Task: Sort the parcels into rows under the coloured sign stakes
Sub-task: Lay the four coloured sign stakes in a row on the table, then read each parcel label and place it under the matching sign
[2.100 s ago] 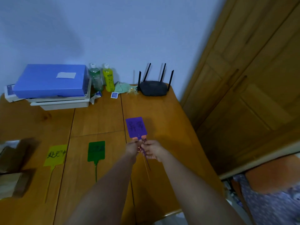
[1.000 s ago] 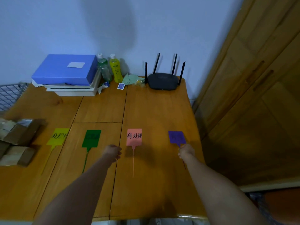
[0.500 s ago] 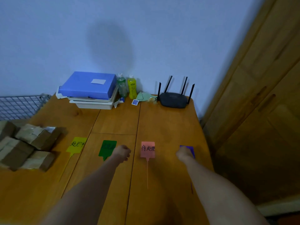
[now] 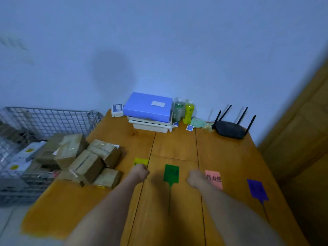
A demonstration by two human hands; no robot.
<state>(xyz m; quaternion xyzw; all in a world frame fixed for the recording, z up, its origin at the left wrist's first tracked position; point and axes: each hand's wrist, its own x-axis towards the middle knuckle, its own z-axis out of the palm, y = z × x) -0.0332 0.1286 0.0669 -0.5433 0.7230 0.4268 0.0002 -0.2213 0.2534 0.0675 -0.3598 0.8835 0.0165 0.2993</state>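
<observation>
Fists, left hand [image 4: 140,172] and right hand [image 4: 194,178], curled on nothing above stakes [image 4: 171,174]; risked nudging signs askew when reaching for parcels [image 4: 85,161].

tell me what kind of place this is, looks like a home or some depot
Most likely a room at home used as a makeshift parcel-sorting spot, not a depot. A wooden table stands by a wooden door, with a router and drink bottles at the back, and taped parcels beside a wire basket.
</observation>
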